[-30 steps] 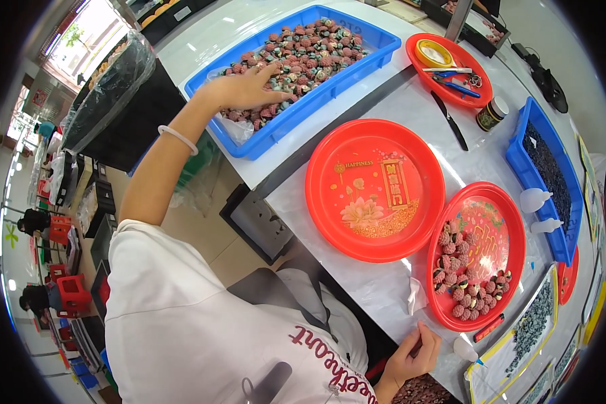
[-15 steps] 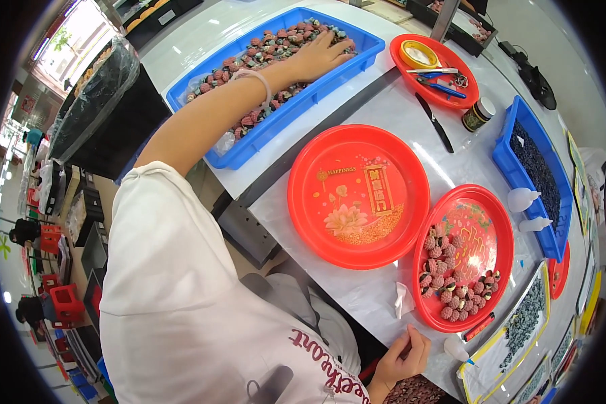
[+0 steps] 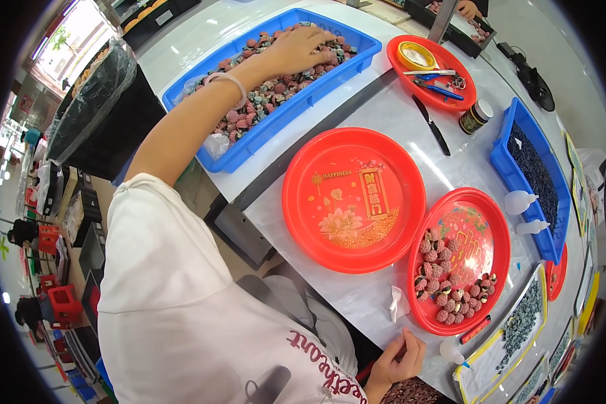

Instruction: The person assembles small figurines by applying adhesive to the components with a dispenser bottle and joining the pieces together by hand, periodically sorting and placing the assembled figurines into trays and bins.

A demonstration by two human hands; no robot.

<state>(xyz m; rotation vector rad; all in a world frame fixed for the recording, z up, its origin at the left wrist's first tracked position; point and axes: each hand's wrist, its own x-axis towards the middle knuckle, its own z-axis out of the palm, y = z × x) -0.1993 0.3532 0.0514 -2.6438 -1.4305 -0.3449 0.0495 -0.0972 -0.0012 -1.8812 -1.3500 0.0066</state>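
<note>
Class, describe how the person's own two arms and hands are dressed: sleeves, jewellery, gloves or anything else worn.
Both hands are bare, with no gloves. The left hand has a pale bangle round its wrist, and its forearm is uncovered up to a short white sleeve. The right hand shows no ring or band that can be made out.

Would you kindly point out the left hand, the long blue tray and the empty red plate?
left hand point(image 3: 301, 48), head view, back of the hand.
long blue tray point(image 3: 276, 124), head view, near side wall.
empty red plate point(image 3: 303, 222), head view, bare left rim.

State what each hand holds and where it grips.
Left hand rests palm down among nuts in the long blue tray; any grip is hidden. Right hand looks curled, seemingly empty.
</note>
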